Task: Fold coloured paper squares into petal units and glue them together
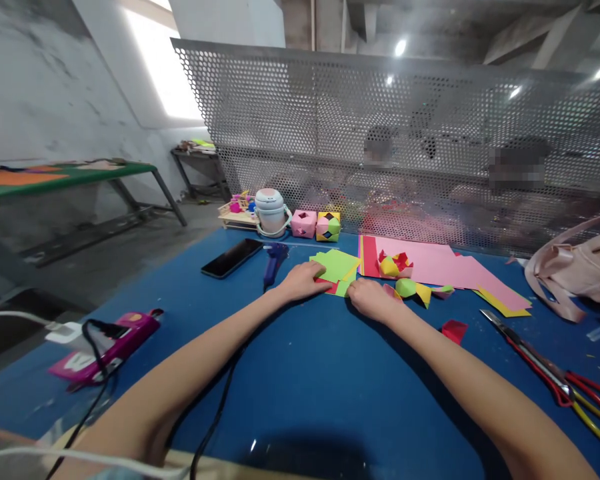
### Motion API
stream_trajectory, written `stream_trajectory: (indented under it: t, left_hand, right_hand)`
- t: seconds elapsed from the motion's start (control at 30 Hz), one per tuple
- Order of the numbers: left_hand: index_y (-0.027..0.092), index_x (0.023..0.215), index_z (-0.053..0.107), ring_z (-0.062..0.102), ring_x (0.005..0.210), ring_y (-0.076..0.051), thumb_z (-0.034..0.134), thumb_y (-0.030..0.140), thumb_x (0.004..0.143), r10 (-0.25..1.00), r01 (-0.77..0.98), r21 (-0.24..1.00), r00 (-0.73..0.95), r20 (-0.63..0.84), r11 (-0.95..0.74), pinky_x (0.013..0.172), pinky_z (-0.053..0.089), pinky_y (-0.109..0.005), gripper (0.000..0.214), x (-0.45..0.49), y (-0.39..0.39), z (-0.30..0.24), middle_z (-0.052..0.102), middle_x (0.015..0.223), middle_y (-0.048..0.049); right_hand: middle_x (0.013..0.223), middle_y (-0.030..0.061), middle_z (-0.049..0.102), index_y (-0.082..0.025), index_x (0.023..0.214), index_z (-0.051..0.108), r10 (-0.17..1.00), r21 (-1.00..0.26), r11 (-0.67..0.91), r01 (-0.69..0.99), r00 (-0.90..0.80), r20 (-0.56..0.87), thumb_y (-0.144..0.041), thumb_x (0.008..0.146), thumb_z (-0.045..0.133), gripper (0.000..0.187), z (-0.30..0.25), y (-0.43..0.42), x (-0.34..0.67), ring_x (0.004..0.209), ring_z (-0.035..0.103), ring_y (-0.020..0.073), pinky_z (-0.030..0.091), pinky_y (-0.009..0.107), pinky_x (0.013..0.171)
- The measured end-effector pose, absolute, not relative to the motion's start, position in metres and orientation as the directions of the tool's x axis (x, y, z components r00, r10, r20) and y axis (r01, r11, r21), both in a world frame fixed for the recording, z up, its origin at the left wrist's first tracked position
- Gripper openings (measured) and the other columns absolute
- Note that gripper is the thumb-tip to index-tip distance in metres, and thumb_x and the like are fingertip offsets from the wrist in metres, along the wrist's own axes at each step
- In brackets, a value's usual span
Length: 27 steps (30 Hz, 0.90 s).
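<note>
Both my hands rest on a small stack of green paper squares (338, 265) lying on the blue table (300, 387). My left hand (303, 280) presses its curled fingers on the stack's left edge. My right hand (373, 297) pinches the stack's near corner, where a red sheet shows under the green. Folded green, yellow and red paper pieces (410, 287) lie just right of my right hand.
Pink and red sheets (430, 263) spread at the right. Two paper cubes (316, 225), a white pot (271, 211), a blue glue gun (274, 257) and a phone (233, 257) sit behind. Scissors (555, 373) and a pink bag (575, 267) lie right; a magenta device (107, 347) left. A perforated metal screen (380, 133) backs the table.
</note>
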<state>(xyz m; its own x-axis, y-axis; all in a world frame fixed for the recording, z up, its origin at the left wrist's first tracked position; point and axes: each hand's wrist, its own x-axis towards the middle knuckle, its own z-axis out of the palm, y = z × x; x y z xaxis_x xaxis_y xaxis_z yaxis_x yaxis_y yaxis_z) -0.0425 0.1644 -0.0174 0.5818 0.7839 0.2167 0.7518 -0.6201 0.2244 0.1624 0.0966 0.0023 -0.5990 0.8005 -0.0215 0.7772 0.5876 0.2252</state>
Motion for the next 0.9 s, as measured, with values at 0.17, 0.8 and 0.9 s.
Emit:
stream_trajectory:
  t: [0.17, 0.8, 0.9]
  left_hand:
    - [0.021, 0.096, 0.061, 0.055, 0.096, -0.021, 0.055, 0.057, 0.071, 0.738, 0.691, 0.262, 0.65, 0.183, -0.674, 0.08, 0.041, -0.026, 0.044, -0.047, 0.162, -0.011, 0.062, 0.101, -0.0057]
    - [0.018, 0.099, 0.061, 0.057, 0.094, -0.021, 0.03, 0.044, 0.089, 0.79, 0.724, 0.314, 0.559, 0.254, -0.614, 0.082, 0.042, -0.03, 0.042, -0.042, 0.16, -0.011, 0.064, 0.102, -0.0081]
    - [0.017, 0.096, 0.062, 0.051, 0.107, -0.024, 0.044, 0.05, 0.083, 0.757, 0.708, 0.269, 0.591, 0.279, -0.653, 0.091, 0.038, -0.036, 0.04, -0.041, 0.155, -0.01, 0.059, 0.113, -0.0103]
  right_hand:
    - [0.088, 0.0158, 0.065, -0.008, 0.085, 0.063, 0.791, 0.142, 0.609, 0.781, -0.611, -0.034, -0.005, 0.082, 0.045, 0.019, 0.002, 0.102, 0.166, 0.086, 0.061, 0.0212, 0.044, 0.028, 0.072]
    - [0.081, 0.0044, 0.068, -0.014, 0.091, 0.06, 0.906, -0.531, 0.421, 0.735, -0.311, 0.289, -0.011, 0.078, 0.045, 0.02, 0.007, 0.086, 0.176, 0.072, 0.062, 0.0138, 0.047, 0.025, 0.066]
    - [0.082, 0.0036, 0.069, -0.016, 0.08, 0.064, 0.883, -0.568, 0.469, 0.676, -0.374, 0.285, -0.01, 0.077, 0.049, 0.016, 0.016, 0.05, 0.178, 0.077, 0.062, 0.0131, 0.047, 0.025, 0.073]
